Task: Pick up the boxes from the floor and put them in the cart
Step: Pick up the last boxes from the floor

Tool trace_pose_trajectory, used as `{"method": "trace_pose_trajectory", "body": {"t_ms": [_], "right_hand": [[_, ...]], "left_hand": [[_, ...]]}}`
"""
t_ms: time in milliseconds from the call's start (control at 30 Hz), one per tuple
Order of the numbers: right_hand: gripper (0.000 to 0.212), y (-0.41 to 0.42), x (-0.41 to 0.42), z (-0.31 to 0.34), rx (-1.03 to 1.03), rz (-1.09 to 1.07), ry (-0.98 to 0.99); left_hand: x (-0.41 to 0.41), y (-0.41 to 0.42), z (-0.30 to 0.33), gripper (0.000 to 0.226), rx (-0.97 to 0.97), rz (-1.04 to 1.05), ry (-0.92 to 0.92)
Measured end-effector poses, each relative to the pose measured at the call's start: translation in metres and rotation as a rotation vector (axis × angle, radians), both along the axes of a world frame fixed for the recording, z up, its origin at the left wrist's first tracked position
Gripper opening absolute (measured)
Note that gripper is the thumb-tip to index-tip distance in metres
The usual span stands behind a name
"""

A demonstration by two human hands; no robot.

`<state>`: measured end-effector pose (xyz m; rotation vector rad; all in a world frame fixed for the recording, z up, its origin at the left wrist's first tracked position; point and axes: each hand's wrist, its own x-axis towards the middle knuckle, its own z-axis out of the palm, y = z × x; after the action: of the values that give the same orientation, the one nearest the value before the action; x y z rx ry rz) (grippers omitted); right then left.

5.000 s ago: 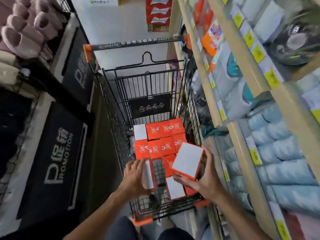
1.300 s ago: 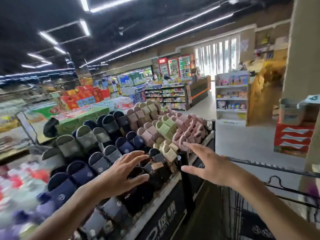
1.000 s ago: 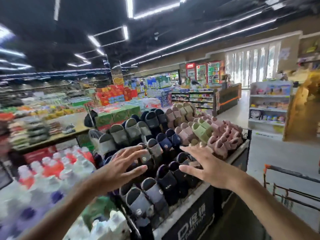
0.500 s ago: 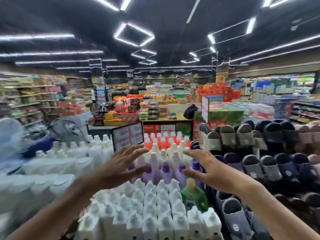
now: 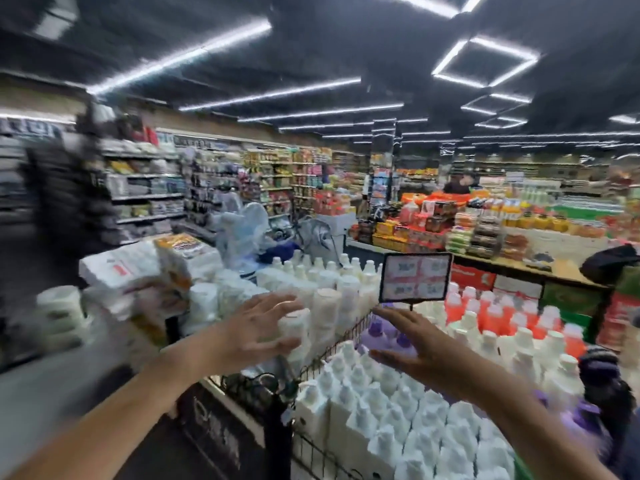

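Observation:
Neither the cart nor the orange boxes are in view. My left hand (image 5: 258,329) is stretched out in front of me at chest height, fingers spread and holding nothing. My right hand (image 5: 420,346) is held out beside it, a hand's width to the right, fingers straight, palm facing left, also holding nothing. Both hands hover in the air in front of a display of bottles. The picture is blurred by motion.
A wire display bin (image 5: 332,355) of white bottles (image 5: 391,420) stands right below my hands, with purple and red bottles (image 5: 495,317) behind and a price sign (image 5: 415,277). Stacked white packs (image 5: 138,275) lie to the left. Shelves (image 5: 145,195) line the far left aisle.
My view has swung left, from the cart to the slipper stand and on to the bottle display. Both hands let go of the boxes five seconds ago and stay raised with nothing in them.

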<state>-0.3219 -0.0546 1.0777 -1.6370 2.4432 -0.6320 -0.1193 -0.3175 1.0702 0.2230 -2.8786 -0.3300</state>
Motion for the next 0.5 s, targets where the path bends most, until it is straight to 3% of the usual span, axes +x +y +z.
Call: {"method": "trace_pose_trajectory", "body": {"t_ms": [167, 300, 500], "right_hand": [[0.081, -0.031, -0.008, -0.010, 0.001, 0.214, -0.006], [0.089, -0.052, -0.015, -0.020, -0.017, 0.353, -0.010], [0.082, -0.102, -0.008, -0.046, -0.016, 0.545, -0.046]], "left_hand": [[0.038, 0.005, -0.004, 0.071, 0.126, 0.181, -0.011], [0.063, 0.009, -0.015, 0.067, 0.101, 0.334, 0.002], [0.110, 0.023, -0.043, 0.070, 0.073, 0.538, 0.026]]}}
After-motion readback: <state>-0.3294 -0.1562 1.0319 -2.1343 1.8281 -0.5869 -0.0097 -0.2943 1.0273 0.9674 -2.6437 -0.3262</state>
